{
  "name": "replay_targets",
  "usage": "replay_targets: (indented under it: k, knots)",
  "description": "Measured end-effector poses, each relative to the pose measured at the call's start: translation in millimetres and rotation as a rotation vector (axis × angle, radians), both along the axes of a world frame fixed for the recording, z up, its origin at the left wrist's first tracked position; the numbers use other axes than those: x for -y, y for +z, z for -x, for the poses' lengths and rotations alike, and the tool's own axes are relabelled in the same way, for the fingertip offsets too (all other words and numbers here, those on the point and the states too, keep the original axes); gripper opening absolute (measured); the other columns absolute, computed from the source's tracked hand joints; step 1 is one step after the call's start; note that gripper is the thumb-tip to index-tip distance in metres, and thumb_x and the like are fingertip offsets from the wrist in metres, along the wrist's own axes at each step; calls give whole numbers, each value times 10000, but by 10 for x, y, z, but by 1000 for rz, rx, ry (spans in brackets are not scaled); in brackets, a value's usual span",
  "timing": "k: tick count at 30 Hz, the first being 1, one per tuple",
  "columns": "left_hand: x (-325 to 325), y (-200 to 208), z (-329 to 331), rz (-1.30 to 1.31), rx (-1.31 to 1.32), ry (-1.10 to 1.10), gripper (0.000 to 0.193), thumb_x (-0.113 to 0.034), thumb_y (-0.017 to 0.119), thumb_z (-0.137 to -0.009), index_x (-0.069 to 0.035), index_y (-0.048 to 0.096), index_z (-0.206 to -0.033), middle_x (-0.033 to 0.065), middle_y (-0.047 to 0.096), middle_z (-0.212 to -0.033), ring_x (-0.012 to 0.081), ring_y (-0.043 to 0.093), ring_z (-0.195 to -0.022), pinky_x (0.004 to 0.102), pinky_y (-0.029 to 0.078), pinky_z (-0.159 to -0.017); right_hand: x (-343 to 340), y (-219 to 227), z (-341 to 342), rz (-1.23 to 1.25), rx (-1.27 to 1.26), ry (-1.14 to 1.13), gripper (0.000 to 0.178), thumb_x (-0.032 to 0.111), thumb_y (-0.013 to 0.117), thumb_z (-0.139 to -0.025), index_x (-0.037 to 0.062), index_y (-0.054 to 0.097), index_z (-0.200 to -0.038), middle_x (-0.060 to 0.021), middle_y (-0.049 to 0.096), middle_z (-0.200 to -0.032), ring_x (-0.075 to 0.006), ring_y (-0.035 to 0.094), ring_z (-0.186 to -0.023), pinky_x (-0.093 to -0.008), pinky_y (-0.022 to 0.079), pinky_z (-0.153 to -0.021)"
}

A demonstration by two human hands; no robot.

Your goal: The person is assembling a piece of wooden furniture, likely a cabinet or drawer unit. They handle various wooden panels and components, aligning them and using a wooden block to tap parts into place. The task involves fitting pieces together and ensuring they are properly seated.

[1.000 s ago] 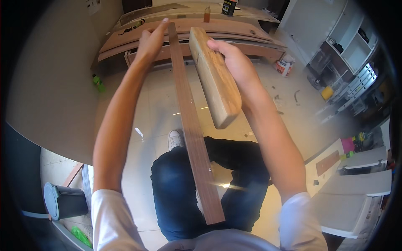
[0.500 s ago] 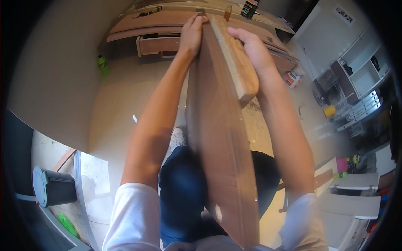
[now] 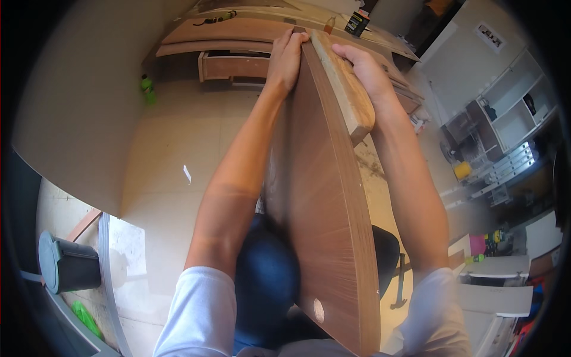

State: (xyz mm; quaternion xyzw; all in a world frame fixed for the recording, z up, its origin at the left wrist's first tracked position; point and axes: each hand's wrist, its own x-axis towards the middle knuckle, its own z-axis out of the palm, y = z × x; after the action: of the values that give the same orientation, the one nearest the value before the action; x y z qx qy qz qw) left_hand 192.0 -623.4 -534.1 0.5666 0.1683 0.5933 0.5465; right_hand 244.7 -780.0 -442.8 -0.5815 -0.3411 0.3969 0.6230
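A long brown wooden panel (image 3: 327, 190) stands on edge in front of me, stretching from my lap toward the far side. A round pale spot (image 3: 319, 310) marks its left face at the near end. My left hand (image 3: 285, 64) is closed over the panel's far end. Along the panel's right side, at the top, lies a paler wood block (image 3: 344, 83) with a rounded corner. My right hand (image 3: 370, 74) grips this block from the right, thumb on top; its other fingers are hidden. My knees are on both sides of the panel.
Beyond my hands are a wooden bench (image 3: 226, 31) and a drawer (image 3: 235, 66). A green bottle (image 3: 147, 89) stands by the left wall. A grey bin (image 3: 74, 262) is at lower left. What looks like a hammer (image 3: 400, 288) lies right of the panel. White shelving (image 3: 514, 101) stands at right.
The panel's near part has swung slightly right, showing more of its left face. Both hands, still gripping, sit a little further right and lower in view. My left shoe is now mostly hidden.
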Motion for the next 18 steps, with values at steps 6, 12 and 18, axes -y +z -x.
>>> replay_targets:
  k: [6,12,18]
  knots:
    - [129,50,7,-20,-12,-4,589,-438,487,-951,-6,583,-1340,252,492,-1424,372,383,-1365,374,274,-1148,-167,-17,-173,-6,4,38,331,302,625,-948,24,610,-1129,-117,693,-987,-212,682,-831,-375,562,-737]
    - [-91,-52,-2,-69,-11,-39,579,-442,464,-953,-3,585,-1310,254,513,-1386,389,381,-1337,411,278,-1137,-621,6,-276,56,66,29,341,318,617,-948,31,614,-1133,-125,692,-1004,-235,684,-879,-393,555,-773]
    - [56,49,18,31,-12,-122,645,-463,493,-933,11,549,-1368,246,482,-1363,380,381,-1339,405,286,-1131,-1269,-108,-739,47,50,38,351,297,644,-931,18,616,-1143,-146,692,-1046,-263,687,-918,-429,557,-810]
